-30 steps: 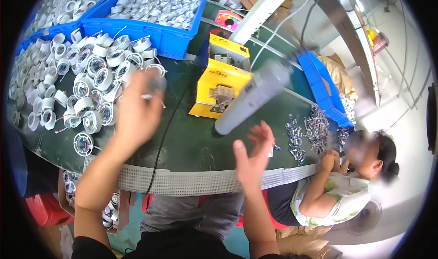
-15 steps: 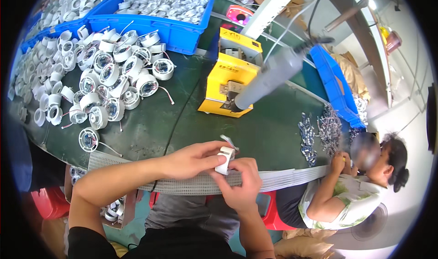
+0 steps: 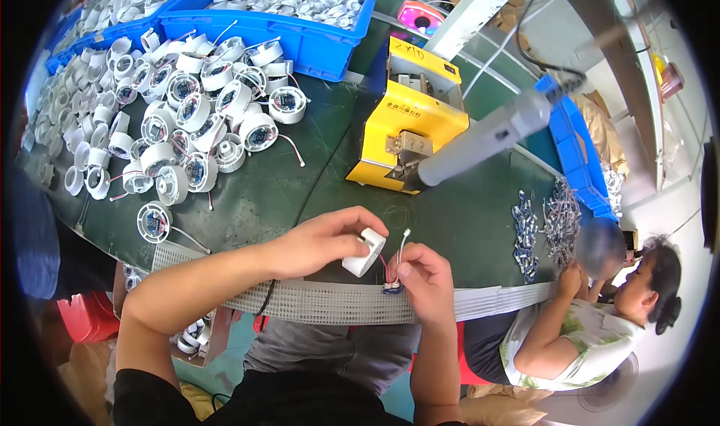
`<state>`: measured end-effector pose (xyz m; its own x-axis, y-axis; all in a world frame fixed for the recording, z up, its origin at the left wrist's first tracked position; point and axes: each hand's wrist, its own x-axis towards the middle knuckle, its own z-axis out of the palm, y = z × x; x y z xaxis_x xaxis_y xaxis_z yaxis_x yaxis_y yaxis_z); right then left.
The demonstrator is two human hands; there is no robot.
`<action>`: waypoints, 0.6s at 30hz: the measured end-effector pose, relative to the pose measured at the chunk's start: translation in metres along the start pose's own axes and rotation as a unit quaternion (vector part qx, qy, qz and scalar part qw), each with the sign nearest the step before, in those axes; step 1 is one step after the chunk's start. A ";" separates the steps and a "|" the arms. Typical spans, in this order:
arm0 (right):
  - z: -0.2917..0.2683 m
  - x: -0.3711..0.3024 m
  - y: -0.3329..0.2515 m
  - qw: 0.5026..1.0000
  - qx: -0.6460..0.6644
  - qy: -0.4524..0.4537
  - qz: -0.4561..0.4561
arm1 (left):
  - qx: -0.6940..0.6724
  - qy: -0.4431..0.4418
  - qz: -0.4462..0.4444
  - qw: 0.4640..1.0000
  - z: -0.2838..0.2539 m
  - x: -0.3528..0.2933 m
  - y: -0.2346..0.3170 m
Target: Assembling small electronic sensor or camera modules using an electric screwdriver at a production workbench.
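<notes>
My left hand [image 3: 319, 242] grips a white plastic round housing [image 3: 361, 256] between thumb and fingers, over the near edge of the green table. Just to its right, my right hand [image 3: 429, 282] pinches the wires of a small circuit board [image 3: 392, 287], which hangs below the fingertips. A red wire runs between the board and the housing. One wire with a white connector [image 3: 406, 234] sticks up above the right fingers. Whether the red wire is fixed inside the housing is hidden.
Many wired white housings [image 3: 191, 111] are piled at the left, beside plain white rings [image 3: 97, 133]. Blue bins [image 3: 322, 55] stand behind. A yellow machine [image 3: 409, 118] with a grey cylinder [image 3: 487, 137] is ahead. Wired parts [image 3: 525, 235] lie near a co-worker [image 3: 555, 336] at right.
Both hands were together on the housing. Now they are apart, and the right hand holds the circuit board by its wires beside it. The whole view has shifted slightly.
</notes>
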<state>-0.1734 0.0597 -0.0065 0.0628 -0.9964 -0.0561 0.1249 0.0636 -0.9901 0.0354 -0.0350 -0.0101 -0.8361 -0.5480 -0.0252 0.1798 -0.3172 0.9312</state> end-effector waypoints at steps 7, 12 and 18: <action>0.017 0.002 0.008 0.980 -0.163 0.041 -0.105 | -0.207 0.052 -0.114 0.970 0.000 0.001 0.002; 0.031 0.002 0.003 0.935 -0.308 0.065 -0.162 | -0.169 0.075 -0.111 0.976 0.003 0.003 -0.001; 0.031 0.000 0.004 0.919 -0.346 0.075 -0.171 | -0.149 0.051 -0.127 0.979 0.001 0.005 -0.005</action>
<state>-0.1419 0.0617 -0.0059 -0.0055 -0.9511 0.3087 -0.5519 -0.2545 -0.7941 0.0300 -0.0355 -0.0150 -0.8199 -0.4923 -0.2925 0.1289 -0.6563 0.7434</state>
